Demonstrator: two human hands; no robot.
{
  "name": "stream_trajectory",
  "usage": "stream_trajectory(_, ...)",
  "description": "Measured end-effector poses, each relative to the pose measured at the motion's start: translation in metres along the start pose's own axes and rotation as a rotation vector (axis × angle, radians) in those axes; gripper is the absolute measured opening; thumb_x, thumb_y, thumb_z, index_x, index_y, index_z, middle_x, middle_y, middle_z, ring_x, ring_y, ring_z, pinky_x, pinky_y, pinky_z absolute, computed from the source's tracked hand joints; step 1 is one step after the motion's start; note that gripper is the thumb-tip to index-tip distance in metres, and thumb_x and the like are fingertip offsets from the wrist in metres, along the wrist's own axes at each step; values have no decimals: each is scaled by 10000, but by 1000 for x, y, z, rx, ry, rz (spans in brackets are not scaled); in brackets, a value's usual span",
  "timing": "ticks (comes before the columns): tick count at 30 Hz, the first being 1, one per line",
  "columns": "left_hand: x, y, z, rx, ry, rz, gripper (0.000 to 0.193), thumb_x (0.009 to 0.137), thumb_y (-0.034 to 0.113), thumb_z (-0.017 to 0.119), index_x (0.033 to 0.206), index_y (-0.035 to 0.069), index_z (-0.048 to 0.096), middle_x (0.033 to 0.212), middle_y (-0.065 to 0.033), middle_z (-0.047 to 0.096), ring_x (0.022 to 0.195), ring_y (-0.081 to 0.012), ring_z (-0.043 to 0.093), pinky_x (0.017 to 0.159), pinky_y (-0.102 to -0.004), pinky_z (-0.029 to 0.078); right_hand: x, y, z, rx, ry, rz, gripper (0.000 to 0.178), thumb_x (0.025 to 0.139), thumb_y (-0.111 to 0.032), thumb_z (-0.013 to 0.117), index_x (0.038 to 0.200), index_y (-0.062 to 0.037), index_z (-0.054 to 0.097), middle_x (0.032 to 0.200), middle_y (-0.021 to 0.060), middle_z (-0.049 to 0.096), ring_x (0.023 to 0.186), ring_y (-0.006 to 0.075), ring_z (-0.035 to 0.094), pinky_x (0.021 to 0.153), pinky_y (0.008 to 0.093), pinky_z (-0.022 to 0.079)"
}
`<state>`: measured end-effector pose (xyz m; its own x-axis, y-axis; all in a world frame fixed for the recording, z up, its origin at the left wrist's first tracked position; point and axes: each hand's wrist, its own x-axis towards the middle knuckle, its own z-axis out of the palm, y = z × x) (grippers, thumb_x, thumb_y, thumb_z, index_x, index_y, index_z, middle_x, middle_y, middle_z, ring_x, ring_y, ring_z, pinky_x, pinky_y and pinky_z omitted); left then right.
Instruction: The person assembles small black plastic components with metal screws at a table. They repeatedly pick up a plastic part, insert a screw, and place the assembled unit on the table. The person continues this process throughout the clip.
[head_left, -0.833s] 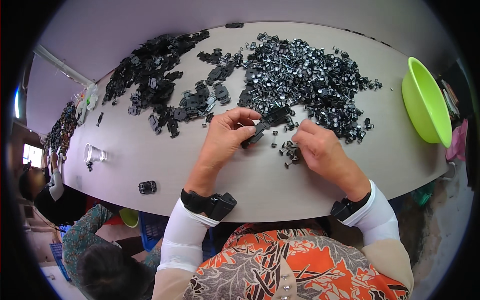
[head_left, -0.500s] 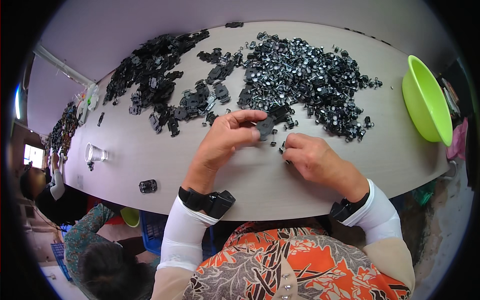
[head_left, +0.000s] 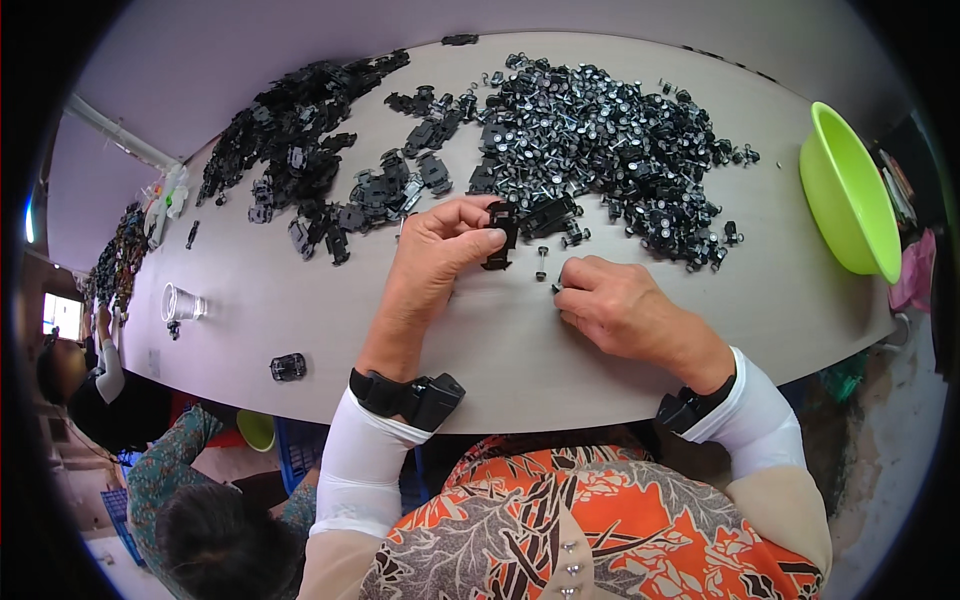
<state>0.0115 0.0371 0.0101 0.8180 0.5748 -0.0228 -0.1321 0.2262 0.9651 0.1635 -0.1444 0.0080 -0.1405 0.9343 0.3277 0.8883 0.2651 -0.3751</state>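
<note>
Hands, 2, bare, w/ white sleeves and black wrist bands. Left hand point(head_left: 440, 250): fingers closed round a black chassis point(head_left: 500, 235), held upright just above table, near its middle. Right hand point(head_left: 625, 305): curled, knuckles up, fingertips pinched on a small dark part point(head_left: 556, 288) at table level; part too small to tell its kind. Axle point(head_left: 541, 262): 1 loose piece, lying between the 2 hands, touching neither.

Table point(head_left: 300, 310): long, pale grey laminate, rounded front edge, runs far left to right.
Wheel pile point(head_left: 610, 130): large heap of black wheels w/ silver hubs, behind hands, centre-right.
Chassis pile point(head_left: 300, 130): black flat parts, heaped back-left, w/ stragglers trailing toward centre.
Bowl point(head_left: 848, 195): lime green, on table's right end, tilted toward viewer.
Cup point(head_left: 180, 303): clear plastic, left part of table, on its side.
Toy car point(head_left: 288, 367): 1 small black item, alone, near front edge, left of left arm.

Room: plain grey-lilac wall behind table. Another person point(head_left: 190, 510) sits lower left, head down, patterned sleeve. Blue crate point(head_left: 205, 440) under table.
</note>
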Motion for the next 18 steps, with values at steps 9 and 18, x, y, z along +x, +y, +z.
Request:
stream_trajectory(9, 0, -2, 1, -42, -113, -338, 165, 865, 85, 649, 1015, 38, 595, 868, -128, 686, 635, -159, 666, 536, -288, 562, -2, 15, -21, 179, 307, 221, 168, 715, 71, 586, 854, -23, 602, 777, 91, 566, 622, 284, 596, 542, 375, 473)
stream_trajectory(18, 2, -4, 5, -15, -116, -312, 240, 797, 51, 718, 1012, 29, 617, 833, -63, 683, 604, -105, 630, 530, -232, 521, -6, -2, -12, -85, 14, 308, 234, 728, -119, 751, 900, -39, 615, 821, 106, 536, 707, 298, 606, 597, 392, 474)
